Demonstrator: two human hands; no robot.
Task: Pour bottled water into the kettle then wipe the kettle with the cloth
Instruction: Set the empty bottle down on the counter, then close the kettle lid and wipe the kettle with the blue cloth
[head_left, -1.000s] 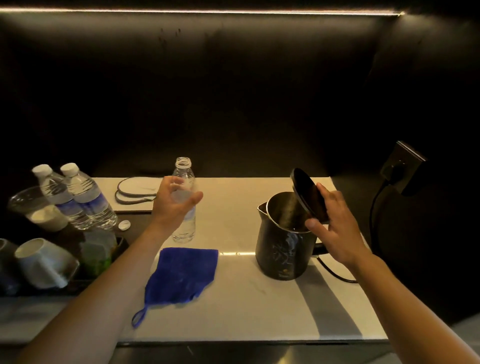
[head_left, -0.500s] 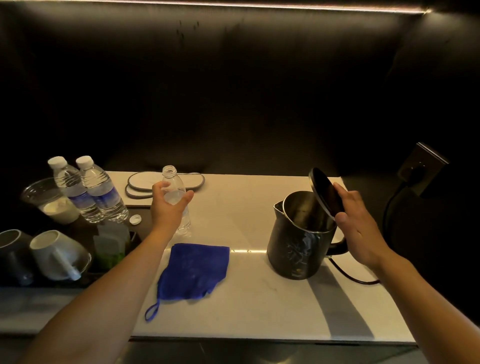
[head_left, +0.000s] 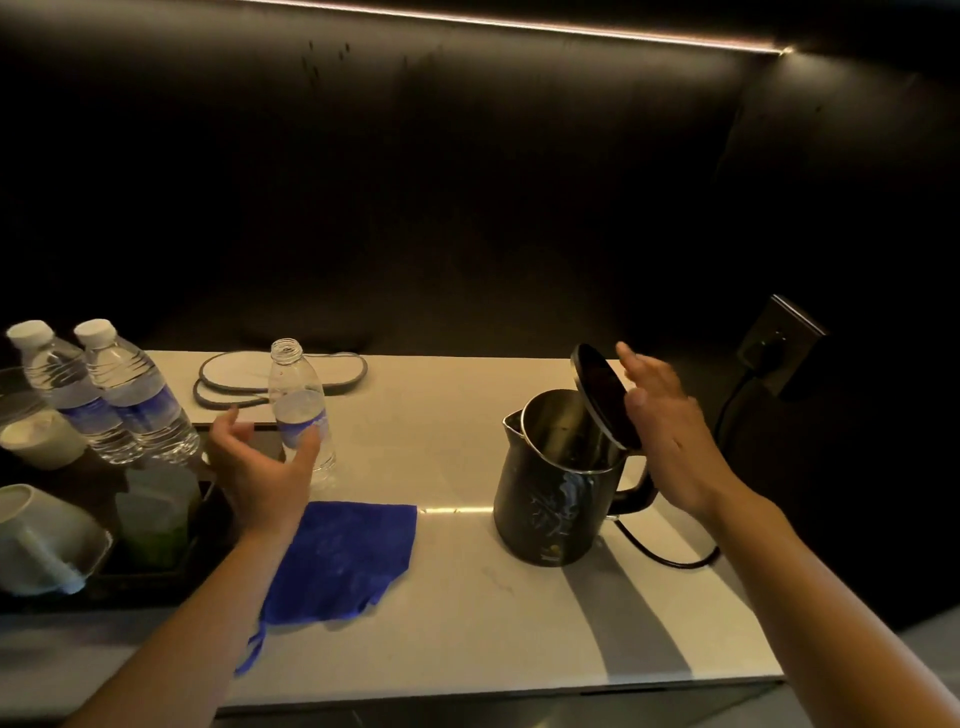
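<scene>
Now, left hand (head_left: 260, 462): open, fingers spread beside the uncapped water bottle (head_left: 301, 410), holding nothing.
Right hand (head_left: 670, 431): open, flat by the kettle lid (head_left: 602, 395).
Risk: a bump could tip the bottle onto the table (head_left: 467, 623).

Two bare forearms (no sleeves, rings or watch)

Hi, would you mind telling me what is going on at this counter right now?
A person is preparing to fill the kettle. Its lid stands open, with the right hand beside it. The left hand is open next to the uncapped bottle, which stands upright on the counter, not gripped. The blue cloth lies untouched in front.
</scene>
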